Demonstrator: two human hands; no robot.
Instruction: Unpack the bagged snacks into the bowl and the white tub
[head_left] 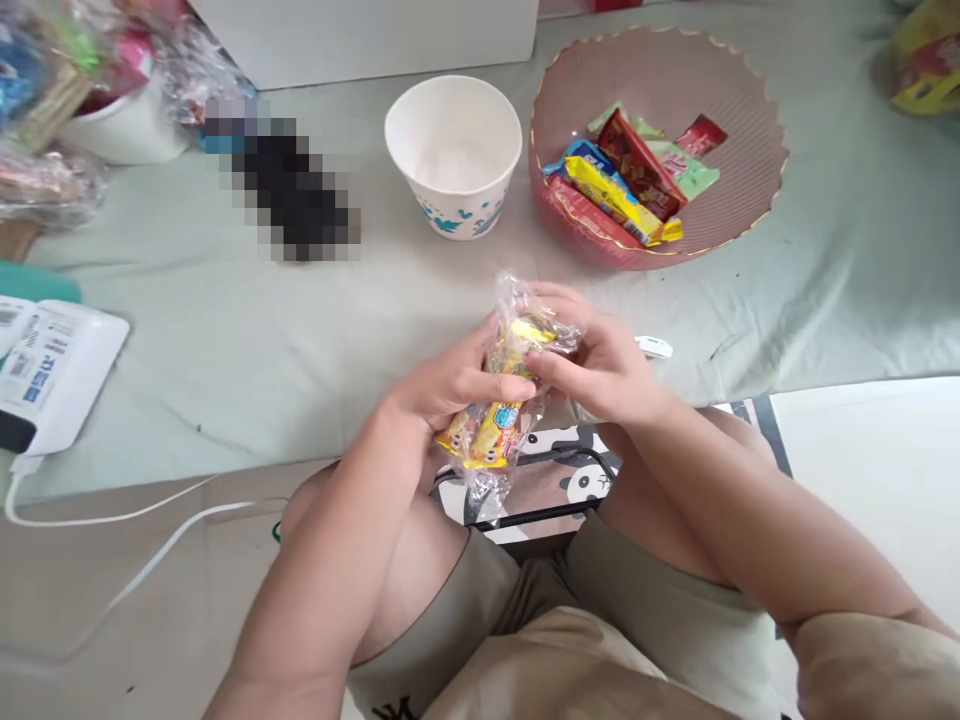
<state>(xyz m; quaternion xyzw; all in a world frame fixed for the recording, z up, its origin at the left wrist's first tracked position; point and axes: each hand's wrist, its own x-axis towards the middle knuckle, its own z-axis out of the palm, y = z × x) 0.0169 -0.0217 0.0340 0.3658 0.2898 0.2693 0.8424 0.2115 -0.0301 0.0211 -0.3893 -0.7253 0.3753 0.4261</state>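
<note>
Both hands meet over the lap: the left hand grips a clear plastic packet of yellow snacks from below, and the right hand pinches its top. Just beyond them stands an empty white paper bucket. Beyond the right hand, a pink ribbed bowl holds wrapped candy bars. Nothing lies between.

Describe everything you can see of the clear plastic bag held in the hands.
The clear plastic bag is thin, crinkled and shiny. Inside are small yellow snack packs with red and blue print. It is held tilted, top end up. The left hand grips its middle; the right hand pinches its upper part.
</note>
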